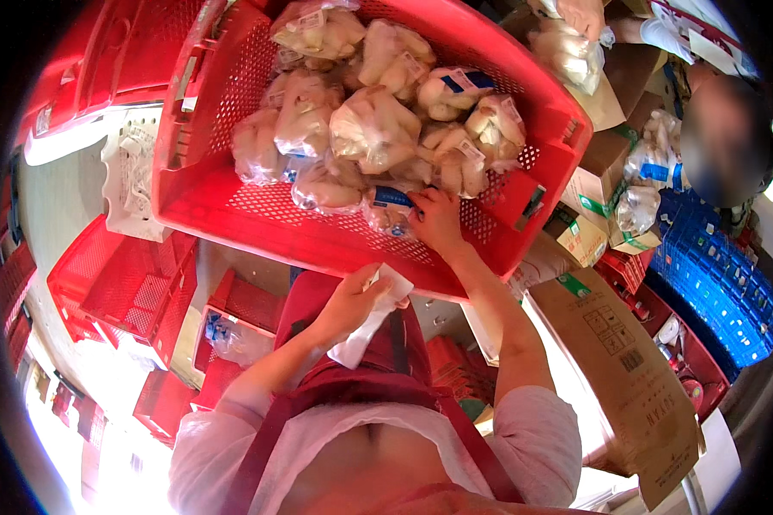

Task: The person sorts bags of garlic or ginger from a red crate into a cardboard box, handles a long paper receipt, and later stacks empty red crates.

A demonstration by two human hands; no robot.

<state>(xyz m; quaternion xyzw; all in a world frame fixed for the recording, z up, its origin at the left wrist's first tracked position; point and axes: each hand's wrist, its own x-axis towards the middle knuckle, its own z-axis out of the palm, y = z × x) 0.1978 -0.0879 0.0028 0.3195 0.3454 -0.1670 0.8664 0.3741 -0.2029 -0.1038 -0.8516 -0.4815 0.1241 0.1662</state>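
A large red perforated plastic crate (219,206) stands before me. It holds several clear plastic bags of pale produce (373,129) that look like mushrooms; some bags bear white printed labels. My right hand (437,220) reaches over the crate's near side, its fingertips on the edge of a small bag with a blue band (388,209). Whether the fingers grip this bag or only touch it is not clear. In front of my apron, my left hand (355,302) holds a white strip (367,331), apparently label backing paper, whose lower end hangs down.
To the left are a white plastic crate (132,174) and stacked red crates (135,290). A cardboard box (618,367) stands to my right, near blue crates (715,277). Beyond, another person's hand (583,16) holds a bag of similar produce (567,55).
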